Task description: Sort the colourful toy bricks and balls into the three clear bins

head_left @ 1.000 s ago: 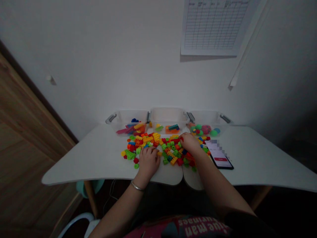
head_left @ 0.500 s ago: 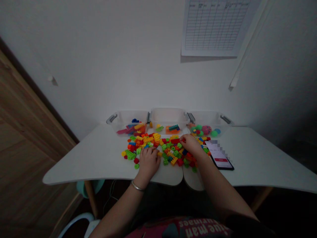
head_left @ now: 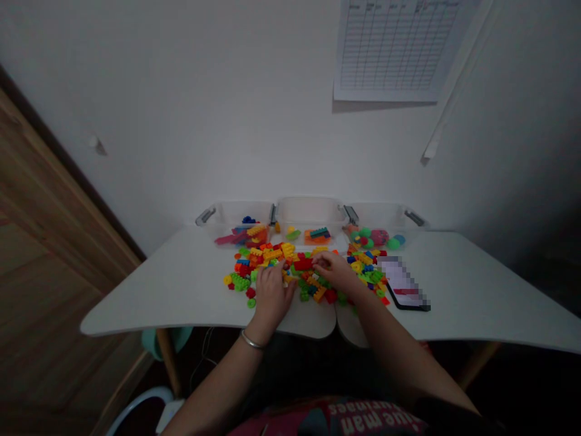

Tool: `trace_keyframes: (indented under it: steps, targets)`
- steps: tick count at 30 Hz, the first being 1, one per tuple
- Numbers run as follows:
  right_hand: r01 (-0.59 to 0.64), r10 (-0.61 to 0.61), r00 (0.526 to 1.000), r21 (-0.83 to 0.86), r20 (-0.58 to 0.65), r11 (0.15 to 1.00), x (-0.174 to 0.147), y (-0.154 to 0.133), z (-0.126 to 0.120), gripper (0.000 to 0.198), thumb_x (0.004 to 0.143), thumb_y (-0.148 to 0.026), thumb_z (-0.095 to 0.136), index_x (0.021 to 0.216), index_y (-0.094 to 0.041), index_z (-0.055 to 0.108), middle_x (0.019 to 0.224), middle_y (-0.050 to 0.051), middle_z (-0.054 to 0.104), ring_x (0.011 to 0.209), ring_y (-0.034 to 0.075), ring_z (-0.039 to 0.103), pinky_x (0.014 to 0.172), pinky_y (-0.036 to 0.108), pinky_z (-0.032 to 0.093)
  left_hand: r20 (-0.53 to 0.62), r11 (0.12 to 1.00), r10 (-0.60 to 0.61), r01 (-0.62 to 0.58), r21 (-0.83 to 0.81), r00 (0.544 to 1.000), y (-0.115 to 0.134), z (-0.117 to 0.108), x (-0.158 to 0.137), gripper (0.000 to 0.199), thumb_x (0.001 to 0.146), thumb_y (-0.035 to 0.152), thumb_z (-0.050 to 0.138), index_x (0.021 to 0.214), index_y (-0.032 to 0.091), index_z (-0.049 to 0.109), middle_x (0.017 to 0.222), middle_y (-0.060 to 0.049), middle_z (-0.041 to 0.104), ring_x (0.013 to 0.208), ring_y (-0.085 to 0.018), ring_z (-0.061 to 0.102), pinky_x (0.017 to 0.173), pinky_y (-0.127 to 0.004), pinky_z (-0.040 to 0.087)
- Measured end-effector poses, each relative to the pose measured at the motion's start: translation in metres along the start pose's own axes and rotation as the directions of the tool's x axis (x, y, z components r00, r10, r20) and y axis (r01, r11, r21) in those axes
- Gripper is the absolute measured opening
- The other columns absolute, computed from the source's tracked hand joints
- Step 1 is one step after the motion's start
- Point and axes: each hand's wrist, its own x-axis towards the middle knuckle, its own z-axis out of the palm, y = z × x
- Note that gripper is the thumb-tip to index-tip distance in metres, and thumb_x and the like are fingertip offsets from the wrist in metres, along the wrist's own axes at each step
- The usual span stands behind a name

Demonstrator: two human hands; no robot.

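Note:
My right hand point(head_left: 336, 271) pinches one end of a long red toy brick point(head_left: 302, 265) just above the pile. My left hand point(head_left: 271, 295) is at the near left of the pile, its fingers and thumb apart, close to the other end of that brick. I cannot tell whether its fingertips touch anything. Between the left thumb and fingers a small yellow piece point(head_left: 289, 278) shows. Around both hands lie many loose building bricks in red, yellow, green, orange and blue, among them a green studded piece point(head_left: 239, 282) and a yellow brick point(head_left: 287, 250).
Three clear bins stand along the wall: the left bin point(head_left: 222, 212) with mixed pieces, the middle bin point(head_left: 311, 209) with a few bricks, the right bin point(head_left: 376, 213) with coloured balls. A phone point(head_left: 403, 284) lies right of the pile on the white table point(head_left: 172, 297).
My right hand has moved left with the red brick, bringing it from the pile's right part towards my left hand. The left hand's fingers have opened a little wider.

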Motion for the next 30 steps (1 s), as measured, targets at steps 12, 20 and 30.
trace_keyframes:
  steps: [12,20,30]
  targets:
    - [-0.040,0.024,0.997,0.232,0.073,0.972,-0.007,-0.008,0.019,0.011,0.077,-0.019,0.061,0.088,-0.019,0.062,0.082,0.001,0.064,0.073,0.014,0.061,0.068,0.029,0.050,0.045,0.995,0.101,-0.100,-0.013,0.994,-0.003,-0.002,0.002,0.024,0.088,0.025,0.057,0.110,0.019,0.064,0.097,-0.008,0.070,0.097,-0.025,0.060,0.100,-0.047,0.041]
    - [-0.202,0.178,0.979,0.452,0.096,0.869,-0.006,-0.003,0.029,0.019,0.073,-0.025,0.066,0.090,-0.020,0.060,0.079,-0.002,0.063,0.070,0.013,0.063,0.066,0.027,0.052,0.065,0.991,0.136,-0.135,-0.022,0.989,-0.007,0.003,0.002,0.027,0.086,0.025,0.062,0.112,0.018,0.062,0.100,-0.009,0.070,0.093,-0.025,0.063,0.083,-0.039,0.048]
    - [-0.261,0.217,0.965,0.610,0.147,0.748,-0.004,0.008,0.030,0.033,0.064,-0.032,0.076,0.091,-0.022,0.061,0.089,0.001,0.067,0.079,0.016,0.065,0.075,0.033,0.055,0.005,0.988,0.132,-0.131,-0.076,0.991,-0.009,0.004,-0.001,0.036,0.085,0.025,0.062,0.120,0.018,0.056,0.105,-0.009,0.069,0.096,-0.024,0.063,0.087,-0.041,0.048]
